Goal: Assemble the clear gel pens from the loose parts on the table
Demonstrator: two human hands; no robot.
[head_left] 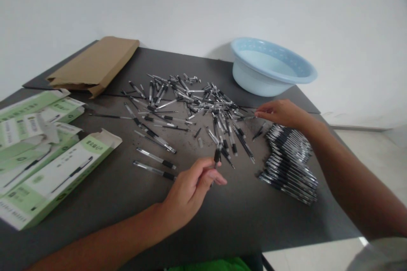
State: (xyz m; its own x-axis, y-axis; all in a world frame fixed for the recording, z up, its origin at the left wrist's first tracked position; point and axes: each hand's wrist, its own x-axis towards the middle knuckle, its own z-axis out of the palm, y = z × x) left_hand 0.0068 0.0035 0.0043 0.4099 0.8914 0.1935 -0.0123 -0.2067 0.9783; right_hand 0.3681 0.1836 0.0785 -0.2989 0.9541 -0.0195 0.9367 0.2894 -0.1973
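Observation:
My left hand (193,188) is closed round a pen barrel (218,154) with a black grip, its end pointing up and away. Over at the right, my right hand (282,112) has its thumb and fingers pinched together at the right edge of the loose pen parts. A thin, dark-tipped pen refill (247,117) meets those fingertips. Clear barrels with black grips and thin refills form a scattered heap (203,101) beyond my left hand. Just below my right wrist lies a stacked pile of pens (289,165). Two separate barrels (155,158) rest left of my left hand.
A light blue plastic basin (265,80) stands at the back right of the dark table (232,220). At the back left lies a brown paper bag (95,61). Several green-and-white pen boxes (63,173) cover the left side. A white wall (178,4) rises behind.

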